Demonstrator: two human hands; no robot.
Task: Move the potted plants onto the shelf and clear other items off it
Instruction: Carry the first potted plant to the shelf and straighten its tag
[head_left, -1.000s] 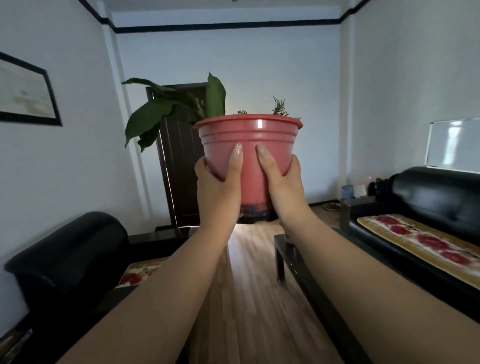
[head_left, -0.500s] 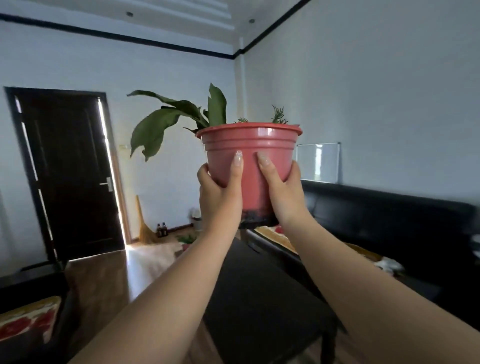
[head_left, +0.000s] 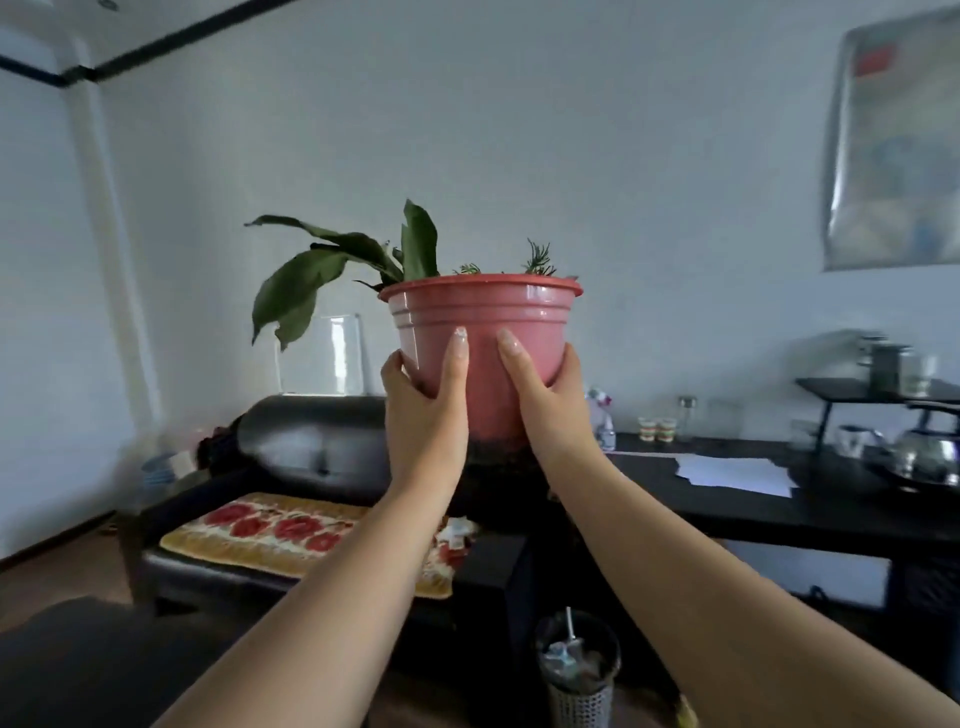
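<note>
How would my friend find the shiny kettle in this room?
Look along the long black desk by the right wall, past the white papers. At its far right end, under the small black shelf, sits the silver metal kettle, the only big shiny round thing there.

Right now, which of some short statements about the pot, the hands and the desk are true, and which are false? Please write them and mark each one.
1. Both hands hold the pot in the air. True: the left hand and the right hand grip its sides.
2. The pot is blue. False: it is red.
3. The pot stands on the desk. False: it is held up, in front of the desk.
4. A kettle is on the desk. True.
5. The sofa is white. False: it is black.
</note>
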